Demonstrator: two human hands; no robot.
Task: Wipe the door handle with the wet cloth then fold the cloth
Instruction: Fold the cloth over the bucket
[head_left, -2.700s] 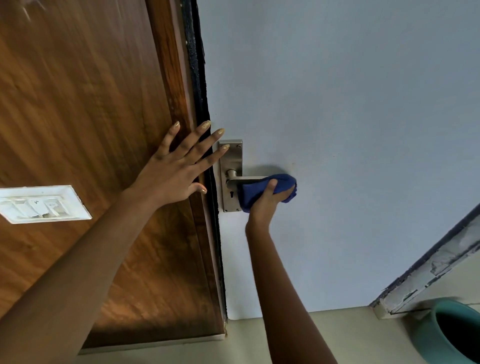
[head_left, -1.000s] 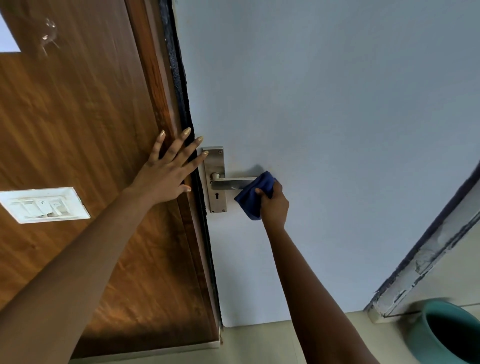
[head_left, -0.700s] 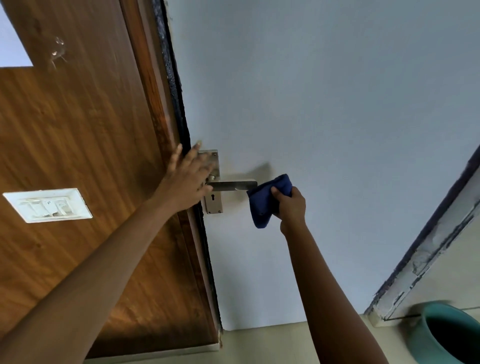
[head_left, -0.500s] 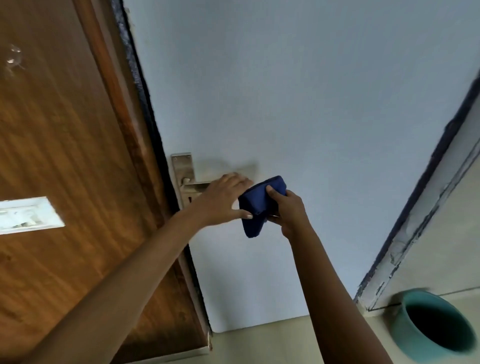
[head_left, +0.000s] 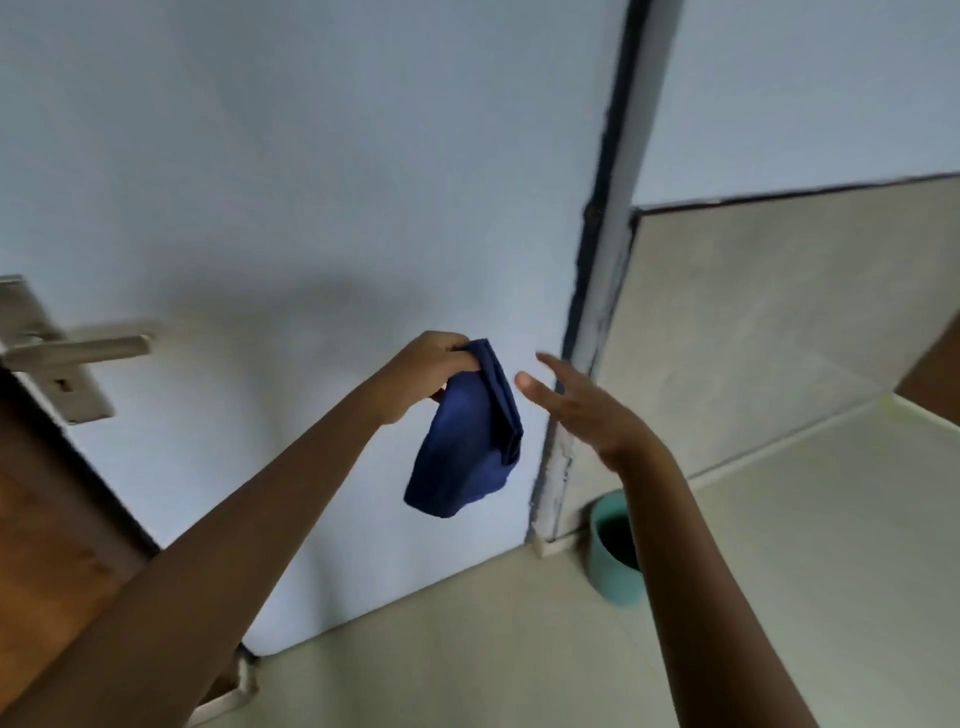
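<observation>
The dark blue cloth (head_left: 467, 447) hangs in the air in front of the pale door, pinched at its top edge by my left hand (head_left: 426, 374). Its lower part droops loose. My right hand (head_left: 576, 410) is just right of the cloth with fingers spread and holds nothing; it does not touch the cloth. The metal lever door handle (head_left: 78, 348) on its plate sits at the far left, well away from both hands.
A teal bucket (head_left: 613, 556) stands on the beige floor by the door frame (head_left: 597, 312), partly behind my right forearm. A tiled wall rises to the right. The brown wooden panel (head_left: 47, 545) fills the lower left.
The cloth has passed from my right hand to my left hand and moved away from the handle. My right hand has let go and opened. The view has swung right.
</observation>
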